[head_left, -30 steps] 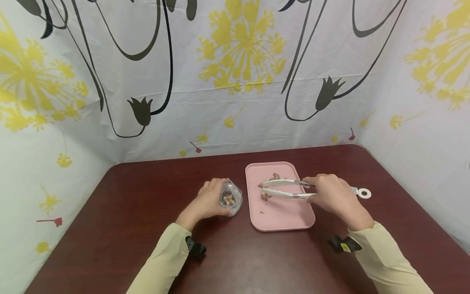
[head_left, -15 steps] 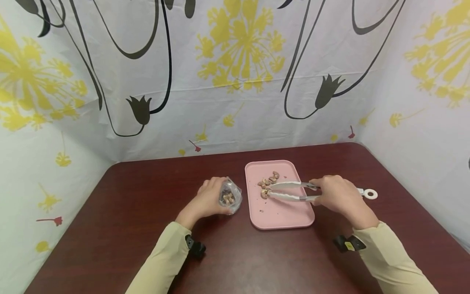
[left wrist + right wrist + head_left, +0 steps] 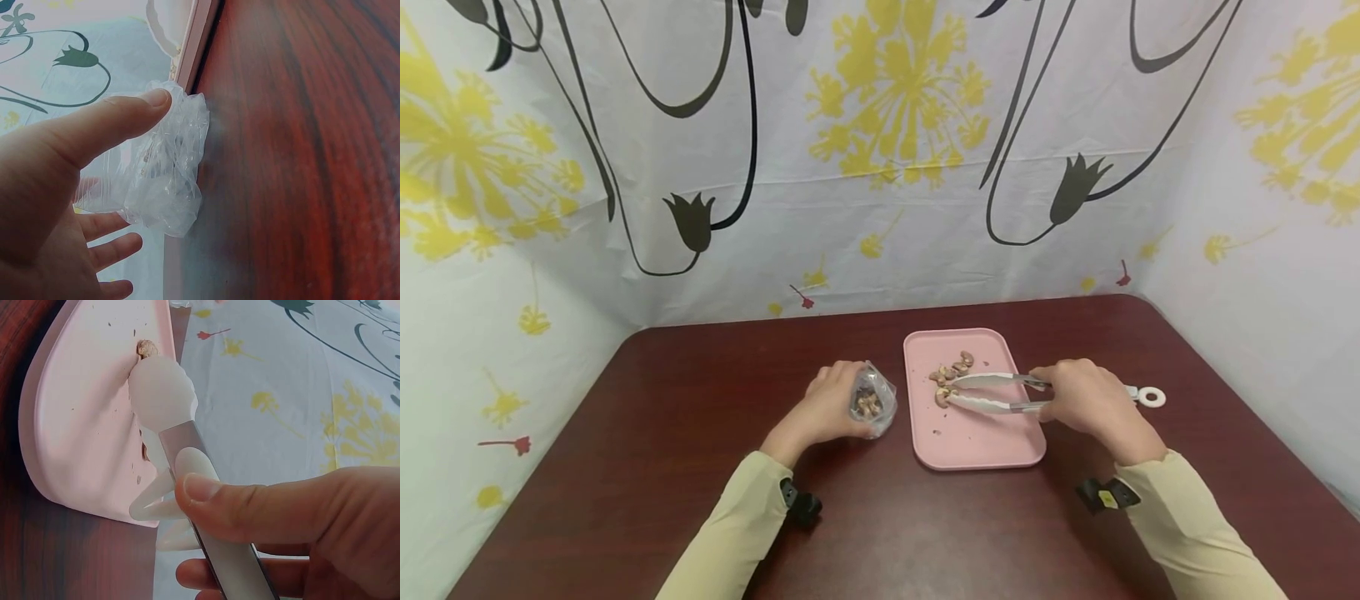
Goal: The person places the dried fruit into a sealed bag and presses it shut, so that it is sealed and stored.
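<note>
My left hand (image 3: 829, 404) holds a clear plastic bag (image 3: 880, 406) upright on the table, its mouth facing up. Brown cashew-like pieces (image 3: 868, 406) show inside. In the left wrist view the thumb lies along one side of the crinkled bag (image 3: 165, 169), with fingers on the other. My right hand (image 3: 1086, 404) grips tongs (image 3: 992, 381) with white tips and metal arms. The tips stand apart, low over the pink tray (image 3: 985, 446), at a small cluster of brown cashew-like pieces (image 3: 953, 367). In the right wrist view the thumb presses the tongs' handle (image 3: 231, 562).
The tray lies just right of the bag on a dark red wooden table (image 3: 880, 533). Small crumbs are scattered over the tray. A patterned cloth (image 3: 760, 167) walls the table's back and sides. The tongs' white ring (image 3: 1152, 397) sticks out past the right hand.
The tongs have drawn slightly right, uncovering more of the brown pieces, and their tips now sit by the cluster's right side. The left hand and bag have stayed in place.
</note>
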The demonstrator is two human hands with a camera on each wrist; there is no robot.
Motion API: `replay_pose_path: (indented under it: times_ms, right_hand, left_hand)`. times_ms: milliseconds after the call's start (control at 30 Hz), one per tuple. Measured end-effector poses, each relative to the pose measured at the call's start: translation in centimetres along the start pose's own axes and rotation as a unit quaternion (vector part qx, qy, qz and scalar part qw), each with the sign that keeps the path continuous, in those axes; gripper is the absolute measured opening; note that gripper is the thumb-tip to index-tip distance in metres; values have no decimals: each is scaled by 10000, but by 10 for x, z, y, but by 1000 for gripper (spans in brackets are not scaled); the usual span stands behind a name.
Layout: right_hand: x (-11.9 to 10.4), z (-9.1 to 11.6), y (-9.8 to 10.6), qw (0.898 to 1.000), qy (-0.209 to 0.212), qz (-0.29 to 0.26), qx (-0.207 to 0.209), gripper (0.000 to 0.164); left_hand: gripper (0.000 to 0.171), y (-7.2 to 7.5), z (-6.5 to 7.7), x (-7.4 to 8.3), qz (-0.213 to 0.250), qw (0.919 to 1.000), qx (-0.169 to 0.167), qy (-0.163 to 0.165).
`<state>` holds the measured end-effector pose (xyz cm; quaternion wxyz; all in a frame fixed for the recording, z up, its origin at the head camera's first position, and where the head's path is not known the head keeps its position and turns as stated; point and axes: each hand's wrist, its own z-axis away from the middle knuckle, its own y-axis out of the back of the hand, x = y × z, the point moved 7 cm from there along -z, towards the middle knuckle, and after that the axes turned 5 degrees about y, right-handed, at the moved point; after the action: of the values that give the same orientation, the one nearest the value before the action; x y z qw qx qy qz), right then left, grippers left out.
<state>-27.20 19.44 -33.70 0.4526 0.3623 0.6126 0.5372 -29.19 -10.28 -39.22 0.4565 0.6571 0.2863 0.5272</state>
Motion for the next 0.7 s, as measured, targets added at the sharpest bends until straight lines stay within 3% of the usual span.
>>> replay_pose_path:
  times_ms: [700]
  right_hand:
    - [14,8,2,9996,-262,-97,-95,48]
  left_hand:
    - [101,-2,-2,-1,9,10000,19,20]
